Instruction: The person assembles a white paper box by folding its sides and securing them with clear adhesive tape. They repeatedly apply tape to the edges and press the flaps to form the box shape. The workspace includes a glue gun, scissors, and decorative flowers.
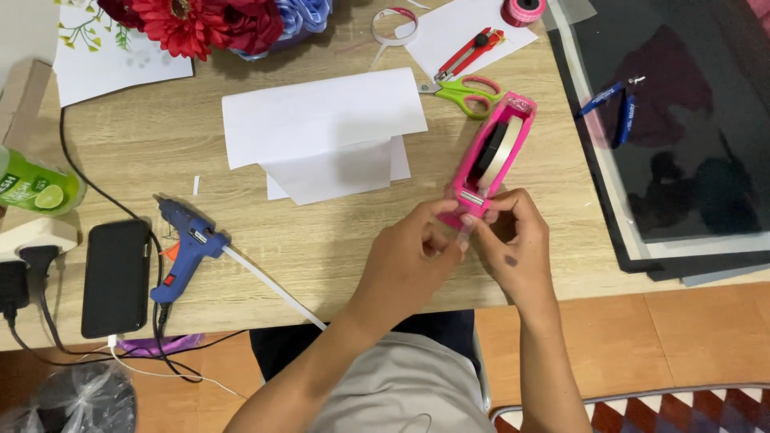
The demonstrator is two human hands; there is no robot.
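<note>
From the head camera I see my left hand (409,256) and right hand (513,240) meeting at the near edge of the bench (321,248), both pinching a strip of clear tape (465,232) at the front of the pink tape dispenser (491,156). Green scissors (465,92) lie just behind it; folded white paper (321,128) sits mid-bench, a blue glue gun (184,244) toward the left.

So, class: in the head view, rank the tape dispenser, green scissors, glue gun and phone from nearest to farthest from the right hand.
1. Tape dispenser, touching the right hand.
2. Scissors, above it.
3. Glue gun, far left.
4. Phone, farthest left.
</note>
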